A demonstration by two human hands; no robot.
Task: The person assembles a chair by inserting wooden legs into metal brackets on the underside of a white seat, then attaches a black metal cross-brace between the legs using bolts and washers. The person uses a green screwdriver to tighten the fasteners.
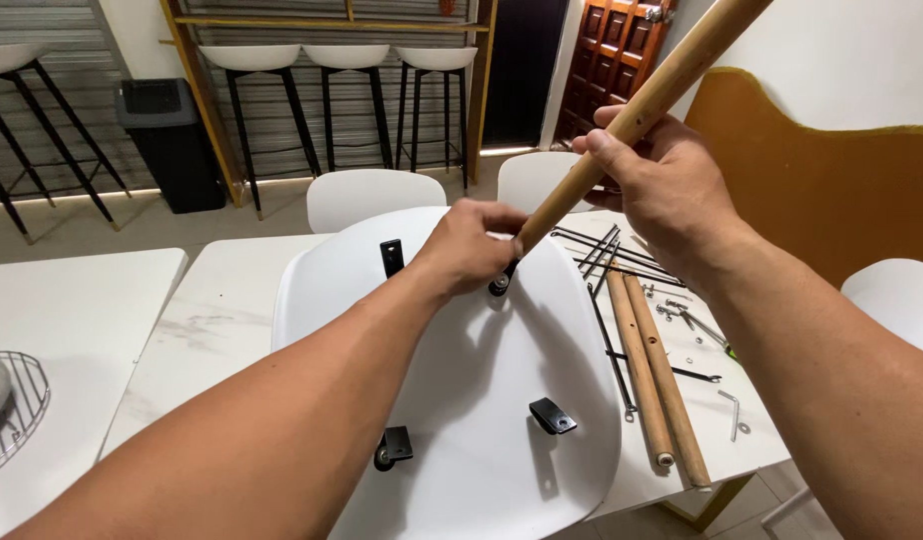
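Both hands (left (469,250), right (662,175)) grip wooden leg (622,125) over chair seat (462,400).

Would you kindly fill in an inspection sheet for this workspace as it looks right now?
Surface: white marble-look table, mostly covered.
Job's things: white chair seat upside down with black brackets; wooden leg angled into the far bracket.
Clutter: two spare wooden legs, black metal rods, hex key and small screws beside the seat.
Hands: left hand at the leg's lower end; right hand gripping its shaft.
Cables: nothing seen.
Surroundings: bar stools, black bin, wooden door.
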